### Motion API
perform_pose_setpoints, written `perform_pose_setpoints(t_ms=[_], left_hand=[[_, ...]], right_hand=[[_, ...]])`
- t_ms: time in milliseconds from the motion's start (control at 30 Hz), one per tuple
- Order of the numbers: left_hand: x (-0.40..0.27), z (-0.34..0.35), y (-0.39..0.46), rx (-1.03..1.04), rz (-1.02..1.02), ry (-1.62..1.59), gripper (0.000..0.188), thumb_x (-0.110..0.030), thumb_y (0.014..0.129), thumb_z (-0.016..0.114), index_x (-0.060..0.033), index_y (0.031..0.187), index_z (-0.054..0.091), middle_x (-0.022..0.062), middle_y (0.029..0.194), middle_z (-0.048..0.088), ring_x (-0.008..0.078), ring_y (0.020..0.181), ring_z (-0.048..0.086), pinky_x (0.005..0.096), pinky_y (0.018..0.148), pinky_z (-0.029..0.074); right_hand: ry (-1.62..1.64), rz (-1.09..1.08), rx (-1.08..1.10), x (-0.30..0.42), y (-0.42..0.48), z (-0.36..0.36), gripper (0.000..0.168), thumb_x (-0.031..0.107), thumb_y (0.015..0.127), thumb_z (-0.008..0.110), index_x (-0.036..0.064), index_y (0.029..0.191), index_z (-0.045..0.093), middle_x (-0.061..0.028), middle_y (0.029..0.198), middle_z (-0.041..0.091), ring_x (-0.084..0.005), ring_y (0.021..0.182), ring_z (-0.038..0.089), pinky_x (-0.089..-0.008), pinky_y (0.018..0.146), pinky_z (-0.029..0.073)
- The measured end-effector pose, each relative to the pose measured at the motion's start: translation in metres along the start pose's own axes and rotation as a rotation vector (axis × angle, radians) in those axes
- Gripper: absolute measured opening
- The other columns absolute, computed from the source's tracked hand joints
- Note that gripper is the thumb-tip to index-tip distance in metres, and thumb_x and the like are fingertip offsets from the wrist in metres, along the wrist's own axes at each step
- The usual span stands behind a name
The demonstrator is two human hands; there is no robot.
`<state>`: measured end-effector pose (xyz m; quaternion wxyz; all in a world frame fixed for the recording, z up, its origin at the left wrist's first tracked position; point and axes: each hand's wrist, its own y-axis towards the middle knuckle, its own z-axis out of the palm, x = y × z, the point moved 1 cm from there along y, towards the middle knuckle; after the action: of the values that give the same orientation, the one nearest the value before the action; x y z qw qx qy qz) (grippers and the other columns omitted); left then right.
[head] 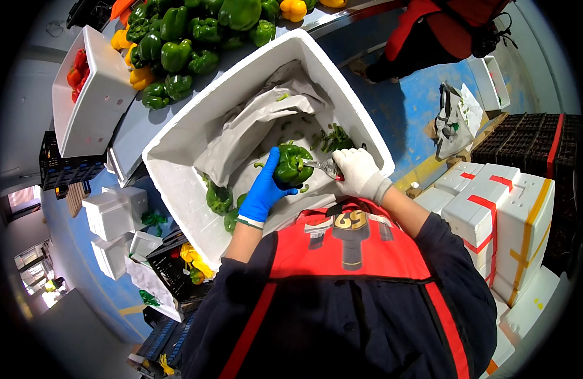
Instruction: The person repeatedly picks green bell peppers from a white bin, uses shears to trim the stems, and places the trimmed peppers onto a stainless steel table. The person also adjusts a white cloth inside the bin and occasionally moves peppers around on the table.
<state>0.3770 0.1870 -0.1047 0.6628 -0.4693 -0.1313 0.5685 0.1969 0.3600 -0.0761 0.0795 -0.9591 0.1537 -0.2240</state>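
Note:
My left hand (265, 192), in a blue glove, holds a green bell pepper (291, 168) over a white foam box (175, 137). My right hand (360, 173), in a white knit glove, grips red-handled pruning shears (327, 166). Their metal blades reach the pepper's stem; whether they have closed on it I cannot tell. Inside the box lie crumpled pale paper (263, 113), cut stem pieces and several more green peppers (219, 196), some partly behind my left hand. A further green pepper (339, 138) sits in the box just beyond my right hand.
Green peppers (175, 57) and yellow peppers (142, 78) are heaped on a metal table (142, 125) beyond the box. Red peppers fill another foam box (101, 99) at left. A person (424, 38) stands at upper right. Taped foam boxes (481, 215) and dark crates (514, 144) are stacked at right.

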Motion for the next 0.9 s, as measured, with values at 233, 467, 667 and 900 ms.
perform_pose_setpoints(t_ms=[233,467,667,900], left_hand=[[0.003,0.012,0.007,-0.142,-0.035,-0.021,0.065,-0.069,0.083,0.061,-0.0176,0.123,0.060,0.0079,0.106,0.068,0.0237,0.085,0.068,0.0396,0.059,0.056],[0.014,-0.006,0.021,-0.018,0.034,-0.326,0.065,-0.065,0.088,0.058,-0.0159,0.131,0.056,0.0103,0.127,0.062,0.0283,0.108,0.062,0.0463,0.082,0.054],[-0.064,-0.012,0.014,0.418,0.130,-0.688,0.072,-0.056,0.093,0.055,-0.0085,0.146,0.041,0.0226,0.142,0.047,0.0468,0.109,0.056,0.0495,0.085,0.055],[-0.270,0.032,0.032,0.452,0.396,-0.573,0.058,-0.035,0.094,0.062,-0.0039,0.140,0.046,0.0223,0.140,0.048,0.0423,0.114,0.052,0.0481,0.093,0.050]], right_hand=[[0.060,0.059,0.117,-0.005,0.001,0.000,0.022,0.018,0.073,0.064,0.005,0.089,0.055,-0.0173,0.074,0.065,-0.0372,0.072,0.066,-0.0476,0.064,0.052],[0.184,0.177,-0.017,-0.017,0.004,-0.003,0.020,0.019,0.077,0.061,0.005,0.089,0.054,-0.0195,0.073,0.064,-0.0404,0.074,0.065,-0.0503,0.067,0.051],[0.745,0.413,-0.109,-0.029,0.013,-0.001,0.027,0.023,0.071,0.065,0.002,0.086,0.060,-0.0211,0.075,0.063,-0.0355,0.072,0.064,-0.0436,0.068,0.050],[0.849,0.493,-0.008,-0.033,0.018,0.037,0.034,0.025,0.068,0.072,0.001,0.088,0.059,-0.0168,0.074,0.062,-0.0284,0.072,0.063,-0.0398,0.070,0.050]])
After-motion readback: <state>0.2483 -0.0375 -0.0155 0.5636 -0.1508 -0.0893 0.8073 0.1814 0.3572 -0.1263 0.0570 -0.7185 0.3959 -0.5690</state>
